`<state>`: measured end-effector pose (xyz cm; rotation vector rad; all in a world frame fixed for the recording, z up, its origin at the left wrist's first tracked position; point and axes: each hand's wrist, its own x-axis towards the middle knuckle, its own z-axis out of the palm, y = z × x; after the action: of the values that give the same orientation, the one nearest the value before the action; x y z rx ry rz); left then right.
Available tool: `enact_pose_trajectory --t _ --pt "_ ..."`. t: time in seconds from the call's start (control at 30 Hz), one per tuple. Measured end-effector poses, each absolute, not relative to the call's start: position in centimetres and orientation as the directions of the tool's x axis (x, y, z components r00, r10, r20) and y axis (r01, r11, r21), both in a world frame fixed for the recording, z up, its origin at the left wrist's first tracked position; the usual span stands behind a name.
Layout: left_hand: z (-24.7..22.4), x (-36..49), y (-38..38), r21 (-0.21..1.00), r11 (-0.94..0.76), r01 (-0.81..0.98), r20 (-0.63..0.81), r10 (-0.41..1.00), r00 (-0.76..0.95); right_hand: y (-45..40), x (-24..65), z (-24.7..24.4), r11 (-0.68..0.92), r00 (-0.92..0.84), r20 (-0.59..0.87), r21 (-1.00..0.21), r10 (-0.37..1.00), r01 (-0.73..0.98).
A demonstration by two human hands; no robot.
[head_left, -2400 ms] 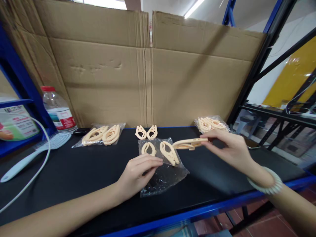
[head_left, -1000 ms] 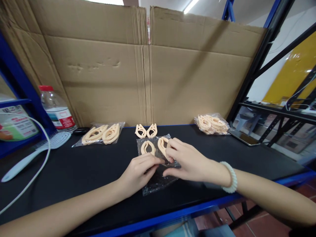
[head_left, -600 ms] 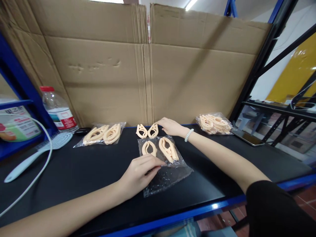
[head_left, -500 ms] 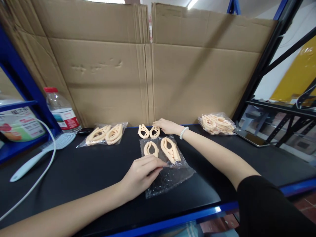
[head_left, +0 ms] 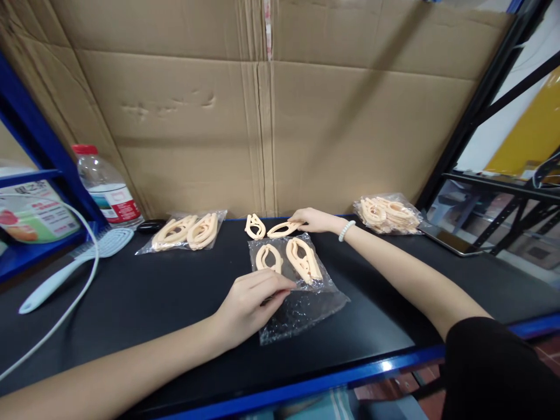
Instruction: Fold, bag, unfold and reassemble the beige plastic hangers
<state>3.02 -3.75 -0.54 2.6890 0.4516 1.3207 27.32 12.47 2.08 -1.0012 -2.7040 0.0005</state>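
My left hand (head_left: 256, 300) pinches the edge of a clear plastic bag (head_left: 301, 315) lying on the black table. Inside the bag are two beige looped plastic pieces, one at left (head_left: 268, 258) partly behind my fingers and one at right (head_left: 303, 260). Beyond the bag, my right hand (head_left: 315, 220), with a beaded bracelet at the wrist, has its fingers closed on the end of a loose beige piece (head_left: 281, 230). Another loose beige piece (head_left: 255, 227) lies just left of that one, near the cardboard.
A filled bag (head_left: 186, 231) lies back left, another (head_left: 387, 214) back right beside a phone (head_left: 452, 240). At the left are a hairbrush (head_left: 74, 268), a white cable (head_left: 83, 303), a black object (head_left: 151, 226) and a bottle (head_left: 109, 189). Cardboard (head_left: 188, 134) stands behind.
My right hand has moved right, and the loose piece at its fingers has turned from upright to sideways. My left hand stays at the bag. The view has tilted down slightly.
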Motion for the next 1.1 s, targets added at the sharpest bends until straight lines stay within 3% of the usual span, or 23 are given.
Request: enact_pose_trajectory --t 0.17,0.37,0.67,0.77,0.9,0.97,1.1 --pt "-0.3 3.1 -3.8 0.222 -0.951 0.217 0.741 0.309 0.596 9.1 29.2 2.6 0.719 -0.617 0.422 -0.138 0.664 0.681" --pt "-0.2 3.1 -3.8 0.192 -0.951 0.242 0.759 0.300 0.577 3.8 30.3 4.4 0.614 -0.291 0.671 -0.309 0.682 0.727" --pt "-0.1 3.1 -3.8 0.169 -0.952 0.255 0.756 0.291 0.587 -6.7 30.3 6.0 0.653 -0.091 0.827 -0.365 0.555 0.664" --pt "0.0 3.2 -3.9 0.160 -0.951 0.266 0.768 0.289 0.572 -10.9 29.3 6.2 0.705 -0.157 0.877 -0.246 0.454 0.665" --pt "-0.2 3.3 -4.0 0.156 -0.943 0.292 0.801 0.294 0.522 -14.9 27.4 5.7 0.741 -0.365 0.815 -0.112 0.449 0.662" --pt "-0.2 3.3 -4.0 0.175 -0.938 0.299 0.810 0.310 0.498 -15.4 26.4 5.0 0.773 -0.525 0.747 0.023 0.409 0.634" --pt "-0.1 3.2 -4.1 0.196 -0.937 0.291 0.815 0.320 0.483 -14.2 24.5 3.4 0.802 -0.717 0.671 0.317 0.188 0.506"
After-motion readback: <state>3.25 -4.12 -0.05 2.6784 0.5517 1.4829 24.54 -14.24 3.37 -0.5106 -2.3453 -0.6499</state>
